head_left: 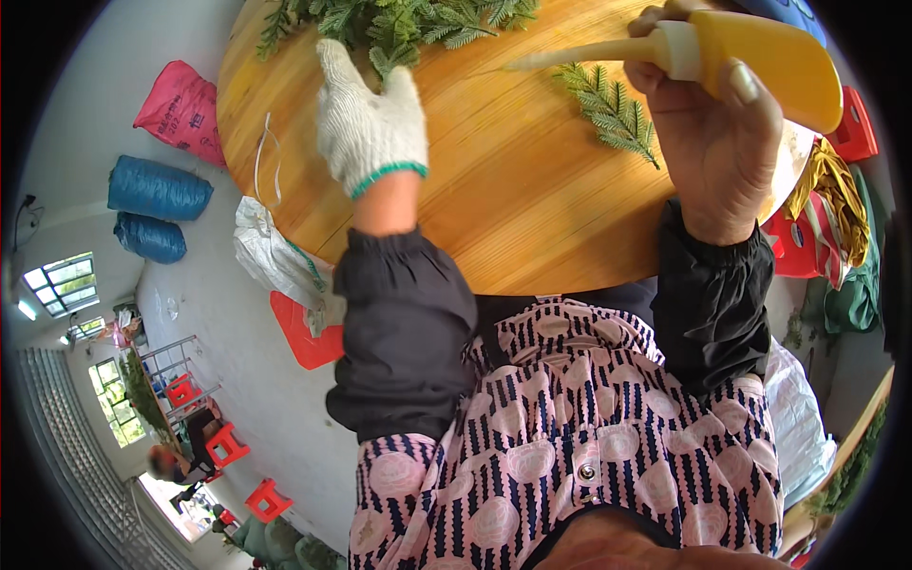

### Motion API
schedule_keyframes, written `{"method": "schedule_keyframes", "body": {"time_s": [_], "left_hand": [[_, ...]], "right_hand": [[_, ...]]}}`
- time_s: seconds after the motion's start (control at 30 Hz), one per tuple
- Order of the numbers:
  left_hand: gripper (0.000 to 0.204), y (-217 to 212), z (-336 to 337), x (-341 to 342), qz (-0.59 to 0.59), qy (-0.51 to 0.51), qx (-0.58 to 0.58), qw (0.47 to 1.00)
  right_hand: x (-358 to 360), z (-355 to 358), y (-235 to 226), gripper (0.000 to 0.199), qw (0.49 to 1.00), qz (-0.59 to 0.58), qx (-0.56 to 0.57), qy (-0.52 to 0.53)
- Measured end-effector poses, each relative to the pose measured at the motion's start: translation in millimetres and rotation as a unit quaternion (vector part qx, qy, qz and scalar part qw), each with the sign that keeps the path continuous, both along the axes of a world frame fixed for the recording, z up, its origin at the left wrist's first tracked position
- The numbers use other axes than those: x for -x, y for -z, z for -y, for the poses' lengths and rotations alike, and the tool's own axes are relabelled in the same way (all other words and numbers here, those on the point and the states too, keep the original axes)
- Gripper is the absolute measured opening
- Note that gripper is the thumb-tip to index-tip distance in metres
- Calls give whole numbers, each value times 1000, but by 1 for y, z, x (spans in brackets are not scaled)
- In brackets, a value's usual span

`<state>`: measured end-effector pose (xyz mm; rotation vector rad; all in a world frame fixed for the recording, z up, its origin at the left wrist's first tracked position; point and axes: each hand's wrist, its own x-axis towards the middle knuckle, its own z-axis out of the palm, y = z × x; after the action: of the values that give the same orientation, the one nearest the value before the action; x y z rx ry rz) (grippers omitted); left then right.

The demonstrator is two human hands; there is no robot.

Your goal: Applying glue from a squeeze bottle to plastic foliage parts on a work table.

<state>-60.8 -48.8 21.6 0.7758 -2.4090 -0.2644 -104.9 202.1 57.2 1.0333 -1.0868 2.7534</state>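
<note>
My right hand (712, 152) is bare and grips a yellow squeeze bottle (774, 71) with a white collar. Its long, pale nozzle (579, 55) points left across the round wooden table (513, 190). A single artificial evergreen sprig (613, 112) lies on the wood below the nozzle. My left hand (370, 123) wears a white knit glove with a green cuff. Its thumb and a finger are spread apart, close to the tips of a pile of green artificial branches (389, 24) at the far edge of view. I see nothing held in it.
Left of the table are a pink sack (182, 114), blue rolled bundles (157, 195) and a white bag (271, 252) by a red stool (306, 332). Red items and a gold cloth (836, 195) crowd the right side. A person (190, 454) sits far off at lower left.
</note>
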Motion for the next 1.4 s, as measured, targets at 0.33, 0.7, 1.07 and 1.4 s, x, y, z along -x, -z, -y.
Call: {"method": "schedule_keyframes", "body": {"time_s": [0.33,0.7,1.07,1.4], "left_hand": [[66,12,-2,-47,46,108,-177,977],[52,-25,-18,-47,-152,302,-192,921],[69,27,39,-13,33,392,-23,919],[72,16,-21,-20,131,141,27,981]], "right_hand": [[3,3,21,45,984,45,-164,57],[0,5,23,41,983,137,-105,70],[-2,17,28,34,977,79,-162,112],[-7,49,-12,32,926,-75,-299,220]]}}
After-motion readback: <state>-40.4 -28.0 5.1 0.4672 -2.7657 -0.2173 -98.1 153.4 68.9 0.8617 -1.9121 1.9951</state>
